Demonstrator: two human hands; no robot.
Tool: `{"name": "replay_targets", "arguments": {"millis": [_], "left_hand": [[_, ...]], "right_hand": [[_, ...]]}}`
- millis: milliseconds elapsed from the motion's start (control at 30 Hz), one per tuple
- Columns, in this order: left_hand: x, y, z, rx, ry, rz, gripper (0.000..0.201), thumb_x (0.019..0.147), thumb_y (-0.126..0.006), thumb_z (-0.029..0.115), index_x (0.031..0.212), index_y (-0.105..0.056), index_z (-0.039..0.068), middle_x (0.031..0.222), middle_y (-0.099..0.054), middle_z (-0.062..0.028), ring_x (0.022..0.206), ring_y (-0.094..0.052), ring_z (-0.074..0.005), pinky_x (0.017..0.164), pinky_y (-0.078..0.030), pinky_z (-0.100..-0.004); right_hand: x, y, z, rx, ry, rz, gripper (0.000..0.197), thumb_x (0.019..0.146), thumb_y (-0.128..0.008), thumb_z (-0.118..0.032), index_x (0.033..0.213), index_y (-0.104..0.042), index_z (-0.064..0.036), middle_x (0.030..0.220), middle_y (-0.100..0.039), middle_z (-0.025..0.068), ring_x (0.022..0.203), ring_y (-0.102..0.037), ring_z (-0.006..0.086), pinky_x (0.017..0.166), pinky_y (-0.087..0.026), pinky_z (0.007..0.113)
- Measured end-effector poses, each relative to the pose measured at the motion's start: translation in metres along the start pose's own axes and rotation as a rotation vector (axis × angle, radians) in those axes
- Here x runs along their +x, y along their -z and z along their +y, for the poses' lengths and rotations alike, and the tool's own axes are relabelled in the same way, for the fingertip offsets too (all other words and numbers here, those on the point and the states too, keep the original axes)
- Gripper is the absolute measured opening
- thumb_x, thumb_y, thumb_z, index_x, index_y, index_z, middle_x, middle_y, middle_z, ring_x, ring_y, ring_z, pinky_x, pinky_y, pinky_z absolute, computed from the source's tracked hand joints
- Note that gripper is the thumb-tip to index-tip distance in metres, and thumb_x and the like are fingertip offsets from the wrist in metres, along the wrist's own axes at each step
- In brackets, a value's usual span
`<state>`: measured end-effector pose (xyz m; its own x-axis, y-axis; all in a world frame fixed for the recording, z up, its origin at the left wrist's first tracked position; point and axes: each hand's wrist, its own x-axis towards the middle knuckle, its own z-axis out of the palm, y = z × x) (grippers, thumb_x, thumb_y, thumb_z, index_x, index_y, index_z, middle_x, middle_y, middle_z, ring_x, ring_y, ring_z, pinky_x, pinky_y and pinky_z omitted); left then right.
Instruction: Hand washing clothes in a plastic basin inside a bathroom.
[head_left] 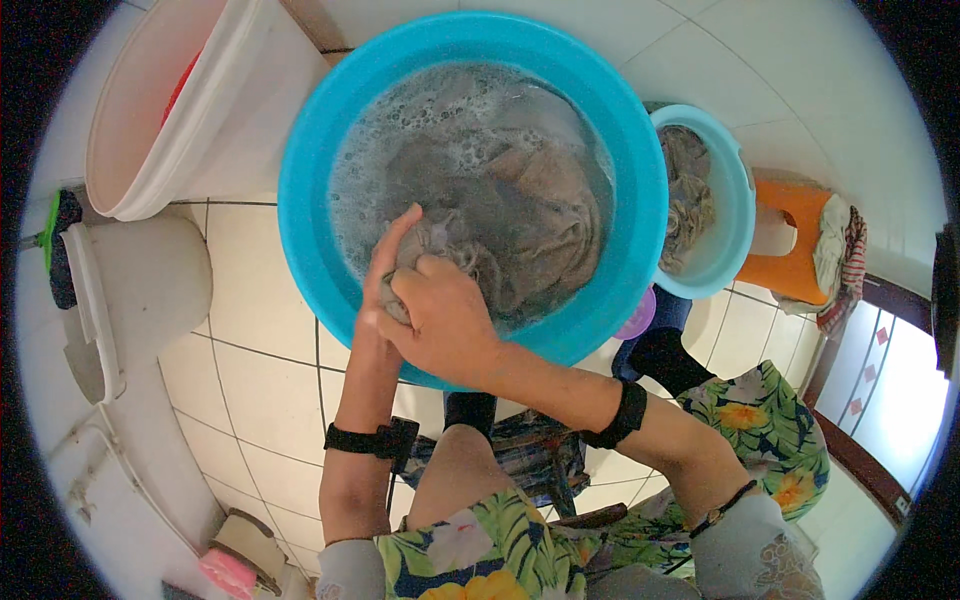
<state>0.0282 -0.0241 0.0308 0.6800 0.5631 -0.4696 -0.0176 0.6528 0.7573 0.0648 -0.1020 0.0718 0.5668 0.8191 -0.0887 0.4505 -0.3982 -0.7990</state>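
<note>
A large blue basin [310, 215] holds soapy, murky water with foam along its far and left sides. Grey-brown wet cloth [550, 215] lies partly under the water and bunches up at the basin's near left. There my right hand [445, 315] is closed in a fist on a fold of that cloth, pressed close against my left hand [385, 275]. One finger of the left hand points up along the cloth. The bunched fabric is gripped between both hands, and the left hand's other fingers are mostly hidden.
A smaller light-blue basin [738, 215] with wet cloth stands right of the big one. Beyond it is an orange stool [775, 235] with cloths on it. White buckets [250, 110] stand at the left on the tiled floor [255, 375]. A purple container [637, 315] shows between the basins.
</note>
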Motion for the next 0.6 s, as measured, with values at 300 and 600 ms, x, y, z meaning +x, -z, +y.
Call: {"name": "replay_targets", "arguments": {"millis": [300, 600], "left_hand": [[0.044, -0.015, -0.018, -0.061, 0.229, 0.018, 0.024, 0.087, -0.055, 0.023, 0.106, -0.059, 0.01, 0.094, -0.06, -0.0037, 0.094, -0.056, -0.0162, 0.077, -0.047, -0.0312], [0.035, 0.02, -0.031, 1.192, -0.268, -0.139, 0.051, 0.069, -0.073, 0.024, 0.114, -0.058, 0.006, 0.109, -0.055, -0.0162, 0.1, -0.056, -0.0278, 0.081, -0.045, -0.0441]], "right_hand": [[0.053, 0.048, 0.054, -0.218, -0.232, 0.232, 0.037, 0.08, -0.057, -0.037, 0.076, -0.064, -0.0013, 0.072, -0.064, 0.0217, 0.068, -0.064, 0.0372, 0.063, -0.051, 0.046], [0.04, 0.131, 0.128, -0.502, -0.342, 0.44, 0.038, 0.077, -0.067, -0.037, 0.093, -0.063, -0.0023, 0.091, -0.062, 0.0213, 0.088, -0.058, 0.0392, 0.075, -0.047, 0.049]]}}
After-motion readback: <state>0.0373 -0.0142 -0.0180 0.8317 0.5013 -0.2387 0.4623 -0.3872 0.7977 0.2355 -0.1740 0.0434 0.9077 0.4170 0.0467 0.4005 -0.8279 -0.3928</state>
